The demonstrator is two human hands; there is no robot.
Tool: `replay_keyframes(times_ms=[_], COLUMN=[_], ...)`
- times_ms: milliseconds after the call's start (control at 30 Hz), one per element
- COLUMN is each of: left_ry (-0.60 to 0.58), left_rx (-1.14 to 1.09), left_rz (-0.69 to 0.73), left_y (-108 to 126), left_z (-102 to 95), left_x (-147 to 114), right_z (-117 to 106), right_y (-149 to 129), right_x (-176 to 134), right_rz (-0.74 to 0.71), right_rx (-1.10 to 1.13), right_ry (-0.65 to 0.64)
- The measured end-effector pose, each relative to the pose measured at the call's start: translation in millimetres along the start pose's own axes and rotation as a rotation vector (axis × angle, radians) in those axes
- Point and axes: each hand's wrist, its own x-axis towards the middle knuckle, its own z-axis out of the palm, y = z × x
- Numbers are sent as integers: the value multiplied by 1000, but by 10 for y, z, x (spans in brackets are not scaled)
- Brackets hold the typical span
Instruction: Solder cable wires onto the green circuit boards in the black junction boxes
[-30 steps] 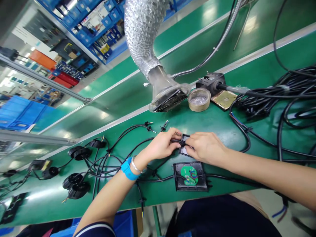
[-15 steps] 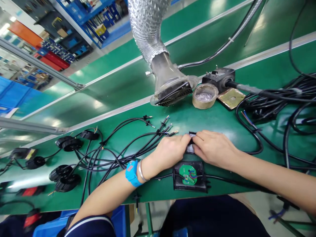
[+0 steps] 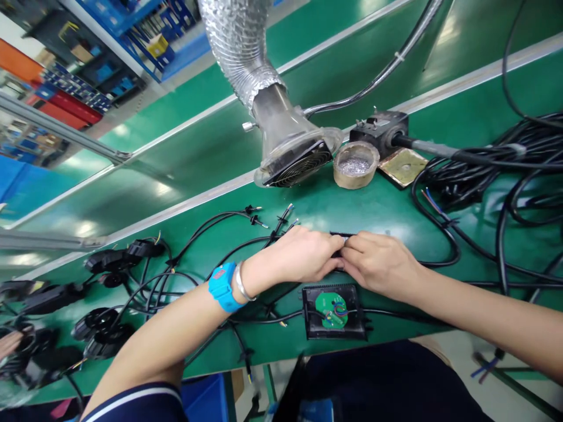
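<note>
My left hand [image 3: 308, 252] and my right hand [image 3: 378, 264] meet over a small black plastic case half [image 3: 338, 235], fingers closed and pressed together on it. Only its dark far edge shows; the fingers hide most of it. Just below them on the green bench lies an open black case [image 3: 310, 331] holding a round green circuit board [image 3: 324, 302]. Thin coloured wires run to the board, and a black cable [image 3: 396, 315] leaves the case on the right. My left wrist wears a blue band and a silver bangle.
A fume extractor hood [image 3: 299, 155] hangs beyond my hands. Near it stand a bowl of metallic bits [image 3: 355, 179], a soldering iron stand [image 3: 378, 129] and a sponge tray [image 3: 405, 167]. Coiled black cables [image 3: 475, 158] lie right, black round parts [image 3: 103, 334] left. Another person's hand [image 3: 9, 344] shows far left.
My left hand has closed in further over the case half, covering the pale inside that showed before. The view has shifted slightly, and another person's hand has appeared at the left edge.
</note>
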Motion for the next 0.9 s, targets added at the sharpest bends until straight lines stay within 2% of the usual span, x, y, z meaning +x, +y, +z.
replay_keyframes(times_ms=[100, 300, 433, 500, 667, 767, 900], left_ry=[-18, -35, 36, 102, 228, 310, 320], left_rx=[-51, -181, -319, -274, 79, 126, 169], left_rz=[10, -138, -110, -87, -123, -163, -185], left_y=[-25, -76, -148, -147, 12, 103, 126], left_z=[7, 1, 4, 50, 257, 358, 407], left_x=[23, -13, -133, -199, -252, -238, -246], right_z=[-12, 5, 17, 16, 24, 27, 31], right_y=[-14, -23, -34, -38, -33, -28, -8], right_x=[4, 0, -13, -22, -26, -23, -30], right_rz=[3, 21, 75, 85, 31, 49, 8], right_rx=[36, 76, 4, -19, -31, -49, -40], right_ry=[-28, -16, 9, 21, 56, 62, 33])
